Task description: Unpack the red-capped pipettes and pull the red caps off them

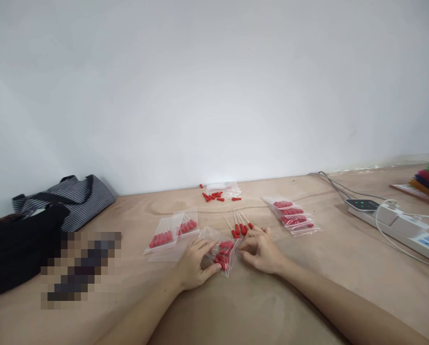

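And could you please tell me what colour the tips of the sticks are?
The tips are red, as the head view shows.

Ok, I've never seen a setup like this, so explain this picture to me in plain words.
There is no machine here, just a person's two bare hands. The single picture comes from a camera worn on their head, looking forward and down.

The left hand touches a clear bag with red pieces inside; whether it grips or only steadies it, I cannot tell. The right hand is at the bag's other edge, close to some loose red-tipped sticks.

On the wooden table, filled bags lie to the left and right. Small red pieces lie near the wall, and a power strip sits at the far right.
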`<state>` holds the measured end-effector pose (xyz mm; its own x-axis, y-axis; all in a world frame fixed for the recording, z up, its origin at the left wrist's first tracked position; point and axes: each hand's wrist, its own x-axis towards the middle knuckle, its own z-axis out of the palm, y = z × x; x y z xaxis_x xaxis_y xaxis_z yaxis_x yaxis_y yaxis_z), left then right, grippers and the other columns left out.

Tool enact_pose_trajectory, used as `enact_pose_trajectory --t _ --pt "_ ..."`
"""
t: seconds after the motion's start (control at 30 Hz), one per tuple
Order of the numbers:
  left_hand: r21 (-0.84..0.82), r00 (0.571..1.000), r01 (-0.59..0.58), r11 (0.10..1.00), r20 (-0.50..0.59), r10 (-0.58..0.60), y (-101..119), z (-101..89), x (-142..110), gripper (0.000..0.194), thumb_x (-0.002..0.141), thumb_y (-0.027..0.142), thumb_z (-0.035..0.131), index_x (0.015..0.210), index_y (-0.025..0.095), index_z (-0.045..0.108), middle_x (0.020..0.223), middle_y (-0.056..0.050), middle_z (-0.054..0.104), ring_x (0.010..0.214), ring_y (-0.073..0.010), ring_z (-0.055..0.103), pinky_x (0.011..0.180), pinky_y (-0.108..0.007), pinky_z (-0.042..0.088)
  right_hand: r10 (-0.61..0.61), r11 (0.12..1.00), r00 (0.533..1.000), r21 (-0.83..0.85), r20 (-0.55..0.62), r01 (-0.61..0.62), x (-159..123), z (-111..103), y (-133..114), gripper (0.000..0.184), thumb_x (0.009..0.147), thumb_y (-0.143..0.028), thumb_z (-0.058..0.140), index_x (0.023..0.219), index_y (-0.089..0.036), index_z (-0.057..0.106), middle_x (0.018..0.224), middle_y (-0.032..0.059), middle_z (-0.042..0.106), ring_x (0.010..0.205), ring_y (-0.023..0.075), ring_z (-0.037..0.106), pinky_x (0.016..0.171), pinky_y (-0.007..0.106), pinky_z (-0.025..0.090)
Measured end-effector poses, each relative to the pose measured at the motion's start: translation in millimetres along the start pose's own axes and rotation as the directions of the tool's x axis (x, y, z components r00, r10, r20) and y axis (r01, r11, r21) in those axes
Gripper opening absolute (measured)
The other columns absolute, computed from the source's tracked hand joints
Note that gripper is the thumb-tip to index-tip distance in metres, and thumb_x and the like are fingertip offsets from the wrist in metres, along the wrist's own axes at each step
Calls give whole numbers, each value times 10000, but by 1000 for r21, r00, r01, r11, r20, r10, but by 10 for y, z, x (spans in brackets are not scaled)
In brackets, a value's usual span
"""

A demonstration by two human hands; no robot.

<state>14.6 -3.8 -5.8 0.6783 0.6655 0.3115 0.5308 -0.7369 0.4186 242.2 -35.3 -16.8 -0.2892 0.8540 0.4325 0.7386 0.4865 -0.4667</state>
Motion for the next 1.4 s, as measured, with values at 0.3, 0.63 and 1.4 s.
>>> enact_pose_trajectory --t 0.3,0.63,1.4 --pt "-71 997 -18 997 69 23 62 -91 -123 305 735 303 567 1033 250 601 1160 -66 522 1074 -229 456 923 -386 363 10 1000 999 7 33 -10 -73 109 -106 103 749 -332 586 700 -261 642 662 -23 565 724 141 472 698 328 234" --pt "-122 994 93 988 61 -86 5 -1 -165 375 771 347 525 1126 228 514 1148 -61 553 1058 -210 496 926 -358 386 -94 995 990 55 101 89 -102 53 -260 111 713 -213 575 821 -236 580 887 -18 598 835 155 466 744 324 246" --pt "-16 998 52 999 32 -51 63 -24 -154 294 774 313 531 1036 184 562 1050 -66 607 973 -194 547 869 -347 421 -15 974 982 -218 189 57 -49 52 -412 224 665 -373 564 761 -178 508 821 36 590 842 198 460 857 415 173"
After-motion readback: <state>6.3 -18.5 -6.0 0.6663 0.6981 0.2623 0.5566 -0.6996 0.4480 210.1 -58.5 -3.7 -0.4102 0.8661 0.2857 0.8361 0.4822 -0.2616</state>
